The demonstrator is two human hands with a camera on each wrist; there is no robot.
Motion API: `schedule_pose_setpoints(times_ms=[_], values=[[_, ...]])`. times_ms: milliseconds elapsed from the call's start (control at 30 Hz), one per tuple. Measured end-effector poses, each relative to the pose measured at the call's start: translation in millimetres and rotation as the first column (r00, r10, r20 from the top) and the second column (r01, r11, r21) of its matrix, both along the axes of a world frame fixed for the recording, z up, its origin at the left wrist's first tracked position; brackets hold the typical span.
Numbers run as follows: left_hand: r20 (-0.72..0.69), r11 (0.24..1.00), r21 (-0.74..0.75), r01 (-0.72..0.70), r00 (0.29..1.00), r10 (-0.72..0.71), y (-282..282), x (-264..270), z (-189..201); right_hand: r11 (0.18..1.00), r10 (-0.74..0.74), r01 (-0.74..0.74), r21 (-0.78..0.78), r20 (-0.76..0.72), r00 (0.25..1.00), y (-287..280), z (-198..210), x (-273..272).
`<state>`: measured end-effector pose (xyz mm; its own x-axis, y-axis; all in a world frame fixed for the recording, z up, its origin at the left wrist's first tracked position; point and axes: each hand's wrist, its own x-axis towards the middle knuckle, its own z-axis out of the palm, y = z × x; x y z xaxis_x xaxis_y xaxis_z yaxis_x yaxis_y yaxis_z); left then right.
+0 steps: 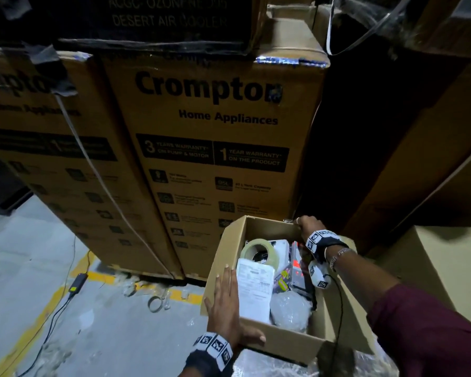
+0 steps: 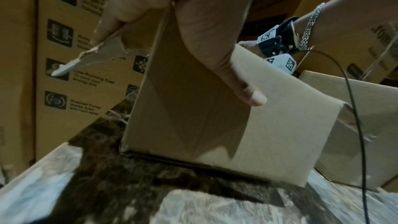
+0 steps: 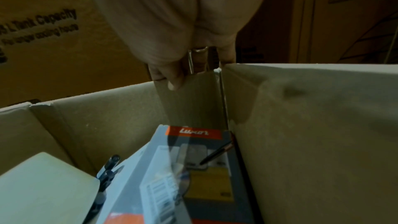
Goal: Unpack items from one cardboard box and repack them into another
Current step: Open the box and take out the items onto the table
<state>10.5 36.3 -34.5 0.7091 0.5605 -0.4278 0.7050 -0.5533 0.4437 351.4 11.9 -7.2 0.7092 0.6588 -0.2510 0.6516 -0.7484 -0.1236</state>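
Note:
An open cardboard box (image 1: 283, 341) stands on plastic-wrapped goods. Inside lie a tape roll (image 1: 259, 253), a white printed packet (image 1: 254, 287), a bubble-wrapped bundle (image 1: 290, 308) and a grey-and-orange Luxor pack (image 3: 200, 151). My left hand (image 1: 225, 297) lies flat with straight fingers against the box's left flap, and its thumb (image 2: 252, 94) rests on the near wall (image 2: 269, 134). My right hand (image 1: 306, 225) grips the far right corner of the rim, fingers curled over the outside and thumb (image 3: 174, 81) inside against the wall (image 3: 312, 125).
Tall Crompton cartons (image 1: 210, 131) stand close behind the box. A plain carton (image 1: 424, 262) sits to the right. On the grey floor with a yellow line (image 1: 104, 277) lie a black adapter with its cable (image 1: 78, 281) and a loose tape ring (image 1: 155, 304).

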Motion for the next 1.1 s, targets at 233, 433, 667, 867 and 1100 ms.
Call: schedule_pose_setpoints(times_ms=[233, 433, 667, 867, 1100], values=[[0.054, 0.995, 0.012, -0.099, 0.994, 0.098, 1.1, 16.3, -3.6, 0.999, 0.025, -0.025, 0.027, -0.021, 0.999, 8.1, 5.6, 14.2], [0.085, 0.994, 0.014, -0.110, 0.990, 0.109, 2.4, 13.5, -5.7, 0.997, 0.012, -0.010, 0.070, -0.035, 0.999, -2.8, 21.8, -4.2], [0.139, 0.998, 0.026, -0.057, 0.989, 0.053, 0.6, 8.1, -4.2, 0.935, 0.106, -0.048, 0.352, -0.146, 0.984, -45.2, 38.4, -58.7], [0.179, 0.998, 0.063, 0.010, 0.984, -0.021, -0.3, -9.5, -5.6, 0.962, 0.229, -0.181, 0.206, -0.242, 0.943, -64.7, 22.1, -114.3], [0.214, 0.987, 0.158, 0.039, 0.974, -0.073, -8.2, -41.5, -4.4, 0.971, 0.217, -0.188, 0.147, -0.208, 0.954, -51.5, 21.8, -144.4]])
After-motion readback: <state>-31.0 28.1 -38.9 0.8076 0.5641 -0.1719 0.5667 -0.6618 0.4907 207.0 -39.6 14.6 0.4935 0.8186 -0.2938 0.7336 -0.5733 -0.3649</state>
